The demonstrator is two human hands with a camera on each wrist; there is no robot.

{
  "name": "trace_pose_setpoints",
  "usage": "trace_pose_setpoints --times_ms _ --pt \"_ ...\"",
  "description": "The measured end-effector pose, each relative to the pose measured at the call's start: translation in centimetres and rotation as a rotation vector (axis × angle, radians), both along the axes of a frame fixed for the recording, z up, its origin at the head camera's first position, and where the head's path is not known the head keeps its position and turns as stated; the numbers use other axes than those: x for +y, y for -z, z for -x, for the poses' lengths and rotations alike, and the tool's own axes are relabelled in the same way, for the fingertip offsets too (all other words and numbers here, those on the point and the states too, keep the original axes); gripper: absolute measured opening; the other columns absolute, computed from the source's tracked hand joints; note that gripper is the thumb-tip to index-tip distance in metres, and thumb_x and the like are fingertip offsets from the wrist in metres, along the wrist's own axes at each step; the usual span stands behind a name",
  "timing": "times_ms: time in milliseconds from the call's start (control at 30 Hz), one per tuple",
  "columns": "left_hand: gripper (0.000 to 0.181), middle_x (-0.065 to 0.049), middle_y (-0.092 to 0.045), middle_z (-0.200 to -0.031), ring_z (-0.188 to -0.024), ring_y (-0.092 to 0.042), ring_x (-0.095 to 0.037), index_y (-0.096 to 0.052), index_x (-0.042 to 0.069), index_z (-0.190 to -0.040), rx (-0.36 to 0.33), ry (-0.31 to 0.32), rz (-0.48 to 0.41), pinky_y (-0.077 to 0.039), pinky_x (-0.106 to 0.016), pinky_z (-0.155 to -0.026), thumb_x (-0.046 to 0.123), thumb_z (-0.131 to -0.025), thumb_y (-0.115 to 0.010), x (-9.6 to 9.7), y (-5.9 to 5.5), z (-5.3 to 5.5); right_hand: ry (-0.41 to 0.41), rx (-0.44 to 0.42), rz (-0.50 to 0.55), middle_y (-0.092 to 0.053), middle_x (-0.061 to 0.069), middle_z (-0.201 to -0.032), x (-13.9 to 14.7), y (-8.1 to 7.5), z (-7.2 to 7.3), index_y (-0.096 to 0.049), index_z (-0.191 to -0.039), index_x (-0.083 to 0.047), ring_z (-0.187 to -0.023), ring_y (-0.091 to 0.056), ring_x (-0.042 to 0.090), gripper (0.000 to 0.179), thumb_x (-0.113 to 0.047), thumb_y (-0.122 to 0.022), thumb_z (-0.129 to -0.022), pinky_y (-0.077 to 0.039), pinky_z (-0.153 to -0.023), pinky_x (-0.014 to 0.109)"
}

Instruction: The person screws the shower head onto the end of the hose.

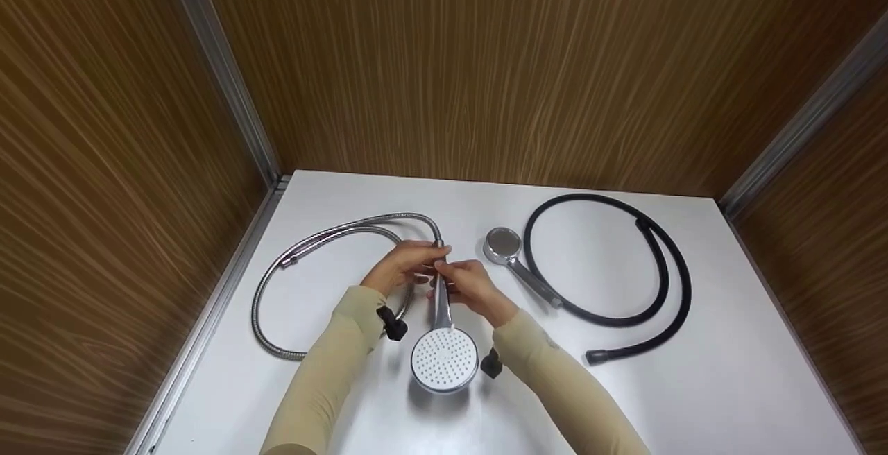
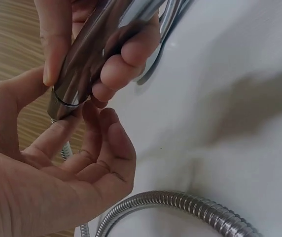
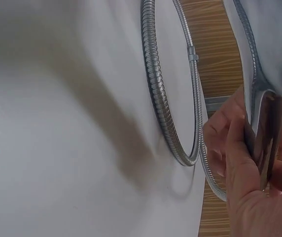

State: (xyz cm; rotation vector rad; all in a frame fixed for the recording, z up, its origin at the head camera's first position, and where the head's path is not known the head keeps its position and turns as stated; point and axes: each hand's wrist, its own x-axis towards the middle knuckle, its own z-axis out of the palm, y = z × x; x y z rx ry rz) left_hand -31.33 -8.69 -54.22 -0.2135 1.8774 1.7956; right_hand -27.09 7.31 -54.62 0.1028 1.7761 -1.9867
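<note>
shower head [image 1: 444,360] is held over the middle of the surface [image 1: 707,399], well in from the back and side edges. it's got a round white dotted face and shiny chrome handle. right hand [image 1: 477,285] fingers grip that handle, left hand [image 1: 406,264] fingers pinch the metal hose [image 1: 399,216] at its end. decent gap across to the second shower head [image 1: 502,243] and black hose [image 1: 617,321], then woodgrain walls [image 1: 485,66] behind and both sides.

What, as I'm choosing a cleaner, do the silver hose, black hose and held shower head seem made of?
Silver hose: probably metal, shiny, its ribbed surface catching the light.
Black hose: perhaps rubber or plastic, smooth and fairly dull.
Held shower head: mirror-like handle suggests chrome over metal or plastic; white face, without metallic sheen, probably plastic.
</note>
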Motion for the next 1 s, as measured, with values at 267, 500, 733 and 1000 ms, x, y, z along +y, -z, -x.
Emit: trace_pose_setpoints --times_ms 267,500,733,1000 --pt "0.009 0.007 -0.073 -0.076 -0.077 -0.069 -0.009 -0.071 0.017 -0.088 0.029 0.019 -0.032 -0.053 -0.032 -0.085 0.017 -0.095 -0.076 -0.25 0.14 0.08 -0.002 -0.003 -0.006 -0.071 0.004 -0.074 0.2 0.18 -0.1 -0.062 -0.113 0.012 -0.067 -0.075 0.019 0.029 -0.016 -0.058 -0.108 -0.063 -0.064 0.03" --pt "0.005 0.005 -0.072 -0.076 -0.074 -0.068 -0.01 -0.07 0.015 -0.086 0.034 0.016 -0.071 -0.055 -0.029 -0.077 0.013 -0.09 -0.068 0.02 0.06 0.04 -0.003 -0.005 0.007 -0.069 0.005 -0.074 0.2 0.17 -0.2 -0.06 -0.118 0.015 -0.065 -0.074 0.02 0.034 -0.017 -0.057 -0.109 -0.063 -0.063 0.03" --pt "0.011 0.0 -0.075 -0.08 -0.075 -0.071 -0.014 -0.071 0.006 -0.098 0.007 -0.03 -0.176 -0.057 -0.029 -0.072 0.011 -0.092 -0.064 0.12 -0.04 0.01 0.018 -0.014 -0.008 -0.07 0.006 -0.078 0.19 -0.04 -0.05 -0.063 -0.105 0.005 -0.068 -0.075 0.021 0.021 -0.015 -0.059 -0.108 -0.064 -0.068 0.033" --pt "0.011 0.0 -0.077 -0.086 -0.082 -0.073 -0.012 -0.073 0.001 -0.103 0.048 -0.041 -0.206 -0.059 -0.029 -0.082 0.007 -0.096 -0.066 -0.24 0.23 0.05 0.002 -0.004 -0.02 -0.067 0.003 -0.073 0.25 -0.26 -0.19 -0.062 -0.113 0.011 -0.065 -0.075 0.019 0.028 -0.016 -0.059 -0.108 -0.063 -0.064 0.03"
